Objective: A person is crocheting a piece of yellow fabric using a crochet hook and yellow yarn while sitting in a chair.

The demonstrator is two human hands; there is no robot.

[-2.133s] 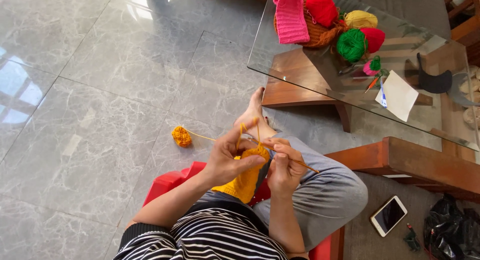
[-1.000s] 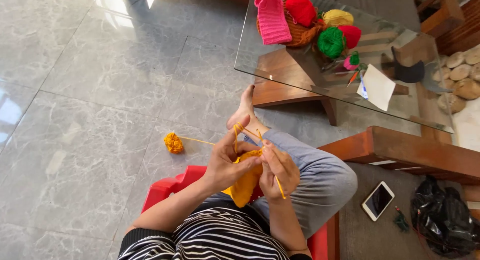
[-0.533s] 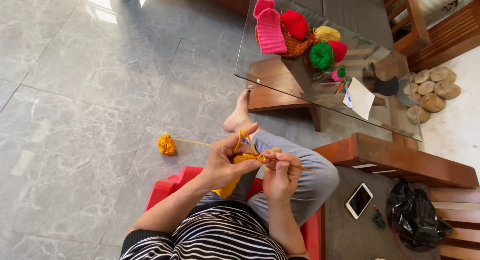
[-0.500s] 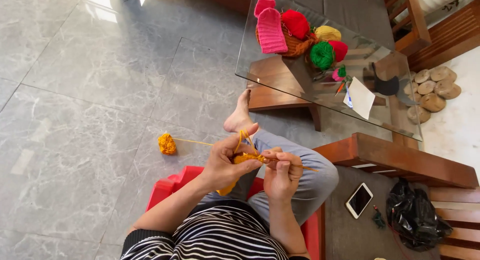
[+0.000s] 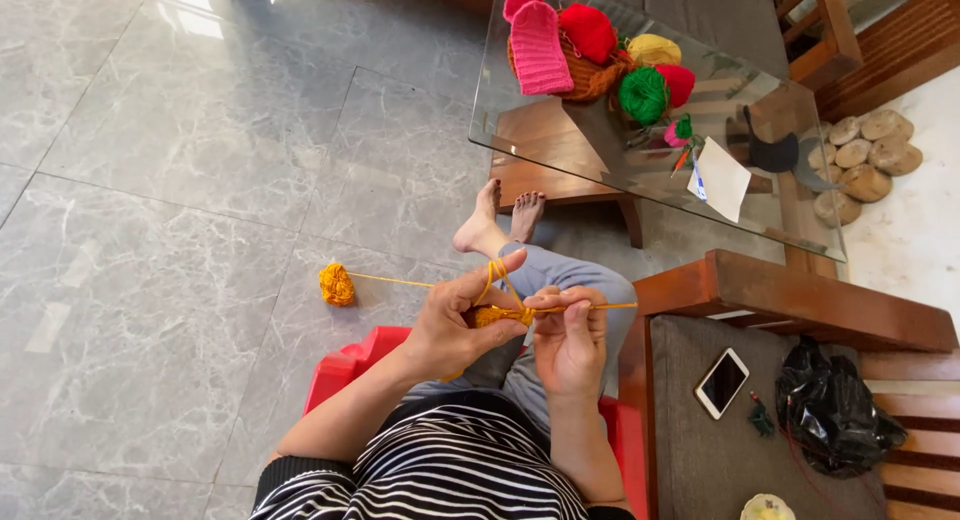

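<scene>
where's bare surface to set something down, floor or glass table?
Free: grey tile floor left of the yarn ball; near-left part of the glass table; cushion between phone and wooden armrest. Crowded: table's far end, with pink knit piece and yarn balls; lap under both hands.

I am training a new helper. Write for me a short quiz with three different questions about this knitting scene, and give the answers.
1. True or false: the yarn ball lies on the floor.
2. What does the right hand hold? A) the phone B) a thin needle C) scissors
3. Fill in: the phone lies on the grey ____.

Key: 1 true. 2 B; the needle and the left hand both meet the orange knitting. 3 cushion.
</scene>
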